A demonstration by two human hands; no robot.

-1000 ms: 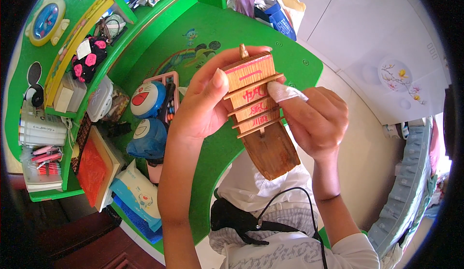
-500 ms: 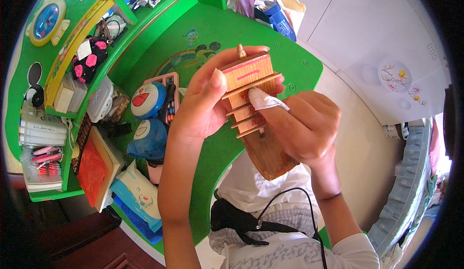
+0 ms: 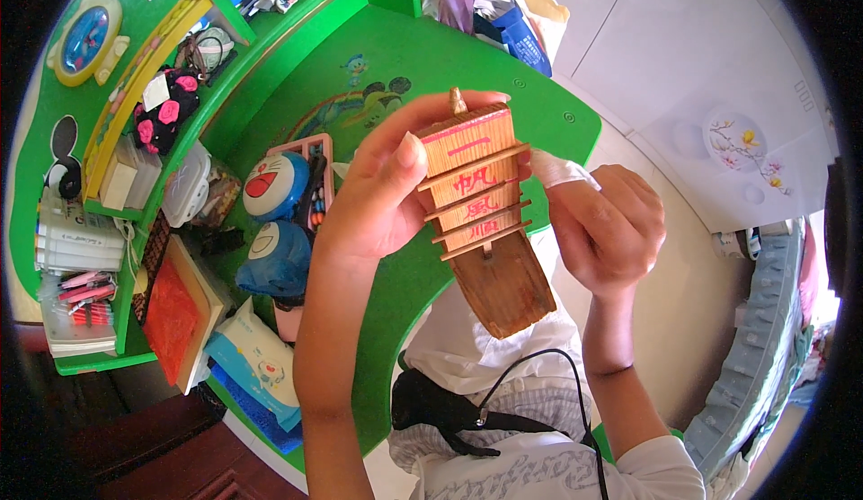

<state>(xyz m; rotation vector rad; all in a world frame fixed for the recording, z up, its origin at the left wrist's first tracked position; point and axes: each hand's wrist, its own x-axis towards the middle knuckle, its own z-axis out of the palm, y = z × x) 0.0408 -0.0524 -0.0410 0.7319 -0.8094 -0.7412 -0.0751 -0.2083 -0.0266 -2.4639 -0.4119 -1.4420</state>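
A small wooden model sailboat (image 3: pixel 499 289) is gripped in my left hand (image 3: pixel 373 185), raised over the front edge of the desk. Its slatted sail carries red painted characters, and the mast tip pokes out at the top. My left thumb lies along the sail's left side; the other fingers go behind it, mostly hidden. Just right of the sail, my right hand (image 3: pixel 616 230) is closed, with a white wipe (image 3: pixel 562 173) drawn over its index fingertip. That covered tip is close to the sail's right edge; whether it touches I cannot tell.
The green desk (image 3: pixel 449 60) holds blue-and-white character toys (image 3: pixel 274 185) and a pink case (image 3: pixel 315 148). A pack of wipes (image 3: pixel 256 356) lies at the lower left, near a red-covered board (image 3: pixel 180 311). Crowded shelves with a yellow edge (image 3: pixel 135 78) line the left.
My right hand has moved right, taking the wipe off the sail's face to beside its edge. The red characters now show. The boat has turned slightly in my left hand.
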